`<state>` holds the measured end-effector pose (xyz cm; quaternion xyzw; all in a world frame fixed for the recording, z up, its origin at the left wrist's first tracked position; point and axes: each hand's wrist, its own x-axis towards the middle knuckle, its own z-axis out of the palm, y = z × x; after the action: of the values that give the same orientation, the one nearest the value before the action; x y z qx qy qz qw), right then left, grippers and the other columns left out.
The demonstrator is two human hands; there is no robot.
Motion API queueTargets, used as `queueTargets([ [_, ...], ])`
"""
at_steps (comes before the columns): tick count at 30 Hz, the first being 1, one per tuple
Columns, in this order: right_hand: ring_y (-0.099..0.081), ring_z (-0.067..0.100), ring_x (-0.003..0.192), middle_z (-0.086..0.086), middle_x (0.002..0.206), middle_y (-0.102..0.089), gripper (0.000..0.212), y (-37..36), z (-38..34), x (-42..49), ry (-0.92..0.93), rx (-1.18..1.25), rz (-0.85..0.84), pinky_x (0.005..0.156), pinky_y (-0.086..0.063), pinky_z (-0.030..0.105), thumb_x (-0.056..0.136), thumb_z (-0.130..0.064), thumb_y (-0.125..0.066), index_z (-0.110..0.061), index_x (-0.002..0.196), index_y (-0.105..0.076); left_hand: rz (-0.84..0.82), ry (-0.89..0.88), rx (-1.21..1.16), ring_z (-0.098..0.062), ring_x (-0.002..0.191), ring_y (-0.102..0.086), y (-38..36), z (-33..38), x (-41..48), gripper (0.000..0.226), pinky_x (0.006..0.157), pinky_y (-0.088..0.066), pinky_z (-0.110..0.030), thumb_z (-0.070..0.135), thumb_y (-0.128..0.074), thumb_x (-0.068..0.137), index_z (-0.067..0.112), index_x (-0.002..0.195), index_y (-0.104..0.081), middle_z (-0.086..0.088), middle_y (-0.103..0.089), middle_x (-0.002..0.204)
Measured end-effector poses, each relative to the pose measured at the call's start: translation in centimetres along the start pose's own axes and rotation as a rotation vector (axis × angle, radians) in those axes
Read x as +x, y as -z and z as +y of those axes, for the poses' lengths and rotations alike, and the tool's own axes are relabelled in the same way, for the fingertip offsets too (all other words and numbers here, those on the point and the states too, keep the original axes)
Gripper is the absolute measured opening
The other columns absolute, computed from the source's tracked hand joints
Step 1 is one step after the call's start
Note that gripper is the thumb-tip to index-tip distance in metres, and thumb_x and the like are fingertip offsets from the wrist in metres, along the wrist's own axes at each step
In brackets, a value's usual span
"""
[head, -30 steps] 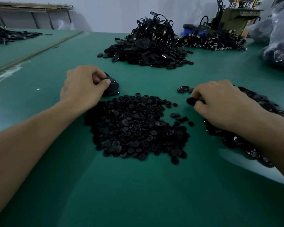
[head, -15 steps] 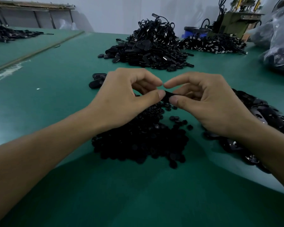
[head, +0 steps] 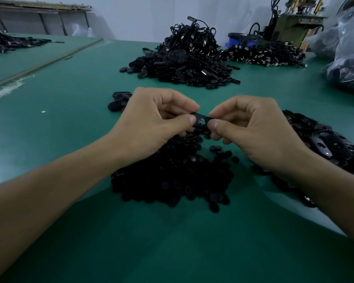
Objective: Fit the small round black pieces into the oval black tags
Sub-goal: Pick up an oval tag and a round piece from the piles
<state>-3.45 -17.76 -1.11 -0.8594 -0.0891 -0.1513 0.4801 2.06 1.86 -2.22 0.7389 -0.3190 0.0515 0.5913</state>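
Observation:
An oval black tag (head: pixel 202 121) with a round hole in its middle is held level above the table, between both hands. My left hand (head: pixel 151 123) pinches its left end with thumb and forefinger. My right hand (head: pixel 251 131) pinches its right end the same way. Below the hands lies a heap of small round black pieces (head: pixel 172 176). A pile of oval black tags (head: pixel 327 144) spreads out to the right, under my right forearm. Whether a round piece sits in either hand is hidden.
A few black tags (head: pixel 119 101) lie just left of my left hand. A big mound of corded black tags (head: pixel 186 58) stands further back, another pile (head: pixel 264 54) behind it, and a plastic bag (head: pixel 347 48) at the right. The table is covered with a green mat (head: pixel 172 242).
Both hands left their piles and met over the round pieces. The tag, hidden between the fingertips half a second ago, now shows its hole between the two thumbs.

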Motion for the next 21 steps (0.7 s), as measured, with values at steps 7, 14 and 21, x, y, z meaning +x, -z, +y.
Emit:
queueTargets([
  [7, -0.071, 0.003, 0.071, -0.009, 0.075, -0.075, 0.01, 0.1, 0.2, 0.1, 0.042, -0.091, -0.024, 0.068, -0.051, 0.013, 0.091, -0.015, -0.071, -0.025, 0.094, -0.071, 0.031, 0.02, 0.049, -0.018, 0.07, -0.074, 0.1, -0.4, 0.0, 0.015, 0.066, -0.061, -0.025, 0.008, -0.078, 0.085, 0.021, 0.088, -0.073, -0.004, -0.076, 0.078],
  [14, -0.058, -0.014, 0.069, -0.019, 0.068, -0.064, 0.007, 0.7, 0.5, 0.0, 0.069, -0.508, -0.118, 0.06, -0.038, 0.0, 0.086, -0.038, -0.071, -0.031, 0.084, -0.072, 0.11, 0.018, 0.171, -0.012, 0.074, -0.072, 0.5, -1.2, 0.1, 0.018, 0.07, -0.057, -0.024, 0.016, -0.072, 0.088, 0.033, 0.093, -0.073, 0.011, -0.075, 0.079],
  [21, -0.052, -0.021, 0.06, -0.025, 0.052, -0.059, 0.011, 0.5, 0.7, 0.0, 0.056, -0.56, -0.217, 0.058, -0.035, -0.002, 0.085, -0.031, -0.076, -0.031, 0.076, -0.071, 0.135, 0.026, 0.2, -0.012, 0.075, -0.073, 0.4, -1.4, 0.1, 0.018, 0.073, -0.056, -0.026, 0.017, -0.072, 0.088, 0.034, 0.089, -0.072, 0.011, -0.076, 0.077],
])
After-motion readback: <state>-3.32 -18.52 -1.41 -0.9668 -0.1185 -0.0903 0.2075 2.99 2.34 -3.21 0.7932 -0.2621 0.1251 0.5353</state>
